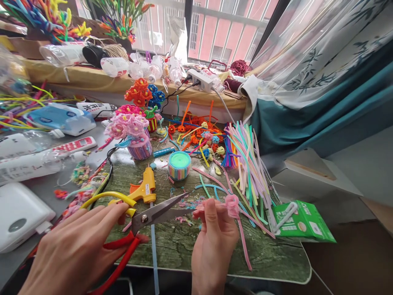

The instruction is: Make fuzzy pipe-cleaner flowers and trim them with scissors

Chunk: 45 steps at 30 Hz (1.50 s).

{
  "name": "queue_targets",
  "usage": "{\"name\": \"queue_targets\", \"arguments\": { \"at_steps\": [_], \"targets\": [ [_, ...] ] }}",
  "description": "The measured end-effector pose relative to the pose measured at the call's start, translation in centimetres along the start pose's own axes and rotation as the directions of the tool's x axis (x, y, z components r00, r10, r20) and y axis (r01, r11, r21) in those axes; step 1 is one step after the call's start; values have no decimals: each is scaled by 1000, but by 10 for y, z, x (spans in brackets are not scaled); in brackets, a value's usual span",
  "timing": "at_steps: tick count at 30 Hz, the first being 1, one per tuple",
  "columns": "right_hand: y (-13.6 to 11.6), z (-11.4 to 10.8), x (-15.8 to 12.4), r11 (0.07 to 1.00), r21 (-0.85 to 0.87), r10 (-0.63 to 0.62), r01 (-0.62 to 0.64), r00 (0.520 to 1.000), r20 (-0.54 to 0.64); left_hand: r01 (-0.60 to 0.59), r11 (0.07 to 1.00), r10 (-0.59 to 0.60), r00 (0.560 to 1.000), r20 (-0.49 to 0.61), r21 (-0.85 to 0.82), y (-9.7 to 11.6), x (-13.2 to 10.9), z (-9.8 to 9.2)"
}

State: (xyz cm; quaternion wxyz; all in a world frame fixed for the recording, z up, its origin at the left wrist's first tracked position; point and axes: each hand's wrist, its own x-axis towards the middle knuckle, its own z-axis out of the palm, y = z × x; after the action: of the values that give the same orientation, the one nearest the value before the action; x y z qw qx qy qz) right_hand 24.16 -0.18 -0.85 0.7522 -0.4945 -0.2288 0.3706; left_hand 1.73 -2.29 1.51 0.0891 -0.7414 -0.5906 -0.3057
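Observation:
My left hand (76,246) is closed round the yellow and red handles of a pair of scissors (156,213), whose blades point right toward my other hand. My right hand (213,241) pinches a pink pipe cleaner (236,217) that is coiled into a small flower shape at its top, its long tail hanging down over the green mat (184,246). The scissor tips sit just left of my right fingers.
A yellow glue gun (145,188), a striped cup with a teal top (179,165), a pot of pink pipe-cleaner flowers (133,131), a bundle of pastel pipe cleaners (248,164), a green packet (302,221), a white box (18,215) and a power strip (202,80) surround me.

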Motion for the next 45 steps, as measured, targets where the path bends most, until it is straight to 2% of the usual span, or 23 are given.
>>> {"name": "queue_targets", "arguments": {
  "at_steps": [3, 6, 11, 17, 22, 27, 31, 36, 41, 45],
  "targets": [
    [0, -4, 2, 994, 92, 61, -61, 998, 13, -41, 999, 42, 999, -11, 12, 1, 8, -4],
    [0, -5, 2, 990, 108, 84, -85, 996, 16, -49, 999, 49, 999, -9, -16, 1, 11, -5],
    [-1, -6, 3, 989, 100, 111, -112, 994, 16, 37, 993, -41, 999, -29, -108, 1, 12, -4],
    [-7, -4, 4, 970, 168, 157, -173, 982, 107, 16, 995, -17, 1000, -15, -102, 1, 14, -4],
    [-10, -1, 4, 950, 214, 203, -230, 969, 139, 123, 970, -126, 992, -2, -212, -4, 11, -3],
    [-11, -1, 4, 926, 269, 229, -265, 960, 158, 48, 994, -48, 999, -2, -103, -8, 8, -2],
    [-8, -4, 4, 906, 305, 245, -293, 952, 185, -42, 999, 42, 998, 42, -5, -10, 9, -3],
    [-7, -2, 4, 908, 285, 259, -308, 945, 198, -3, 999, 5, 999, 45, -38, -8, 13, -6],
    [-15, 10, 0, 899, 313, 284, -306, 952, 116, -42, 998, 42, 999, 15, -53, -5, 14, -6],
    [-16, 13, -1, 878, 336, 315, -341, 940, 130, -66, 997, 67, 998, 20, -48, -5, 15, -7]
  ]
}}
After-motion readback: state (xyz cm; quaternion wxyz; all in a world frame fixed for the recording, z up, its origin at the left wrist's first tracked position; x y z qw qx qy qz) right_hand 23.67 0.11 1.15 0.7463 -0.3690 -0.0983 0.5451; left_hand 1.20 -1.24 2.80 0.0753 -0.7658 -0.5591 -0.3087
